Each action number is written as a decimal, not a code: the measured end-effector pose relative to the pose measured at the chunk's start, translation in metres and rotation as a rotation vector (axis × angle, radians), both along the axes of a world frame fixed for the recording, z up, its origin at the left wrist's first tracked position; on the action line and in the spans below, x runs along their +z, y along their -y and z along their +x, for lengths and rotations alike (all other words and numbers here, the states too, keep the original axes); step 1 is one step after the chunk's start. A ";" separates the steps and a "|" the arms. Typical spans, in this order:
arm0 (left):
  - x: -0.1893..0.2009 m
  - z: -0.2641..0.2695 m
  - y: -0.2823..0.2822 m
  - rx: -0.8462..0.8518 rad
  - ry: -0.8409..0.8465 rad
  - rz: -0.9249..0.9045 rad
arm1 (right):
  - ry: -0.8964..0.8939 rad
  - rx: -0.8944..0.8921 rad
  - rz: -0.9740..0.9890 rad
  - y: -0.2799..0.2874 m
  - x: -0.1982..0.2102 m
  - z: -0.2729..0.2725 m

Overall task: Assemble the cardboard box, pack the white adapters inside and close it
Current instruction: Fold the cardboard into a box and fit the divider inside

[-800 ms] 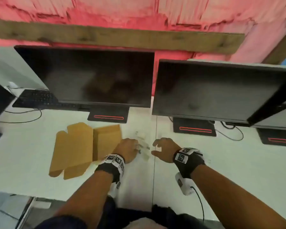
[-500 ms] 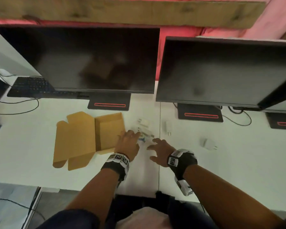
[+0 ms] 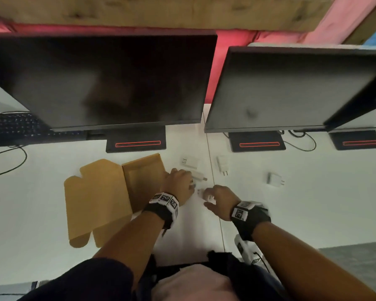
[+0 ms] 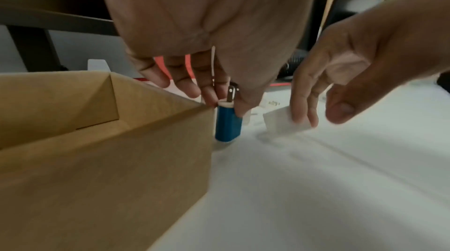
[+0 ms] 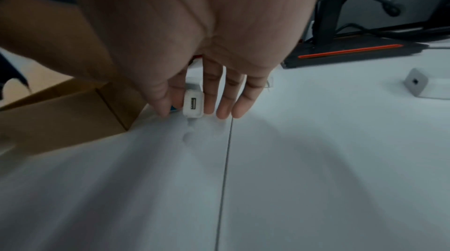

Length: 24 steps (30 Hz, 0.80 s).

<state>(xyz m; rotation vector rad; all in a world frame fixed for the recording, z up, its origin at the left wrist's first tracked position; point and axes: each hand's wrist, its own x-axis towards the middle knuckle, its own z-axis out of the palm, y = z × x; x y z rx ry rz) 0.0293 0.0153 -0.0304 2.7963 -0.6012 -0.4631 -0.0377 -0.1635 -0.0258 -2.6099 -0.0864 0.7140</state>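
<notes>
The cardboard box (image 3: 143,181) stands open on the white desk, its lid (image 3: 96,198) flat to the left. My left hand (image 4: 225,105) pinches a blue-sided adapter (image 4: 227,126), prongs up, just off the box's right corner (image 4: 194,112). My right hand (image 5: 194,108) reaches down beside it. Its straight fingers touch a white adapter (image 5: 193,106) with a USB port, and the thumb stays a little apart. Three more white adapters (image 3: 190,162) (image 3: 223,165) (image 3: 275,179) lie loose farther back and to the right.
Two dark monitors (image 3: 109,83) (image 3: 291,90) on black stands (image 3: 137,143) rise just behind the work spot. A keyboard (image 3: 15,127) and cables (image 3: 13,161) sit at the far left. A seam (image 5: 226,158) runs down the desk between my hands.
Both hands have come down onto the adapters beside the box. The left fingers, spread flat before, now pinch the blue-sided one. The right fingers have reached a white one.
</notes>
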 end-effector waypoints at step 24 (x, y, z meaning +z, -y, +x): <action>-0.011 -0.050 -0.146 0.548 -0.114 -0.116 | -0.025 0.374 -0.155 -0.117 0.014 0.044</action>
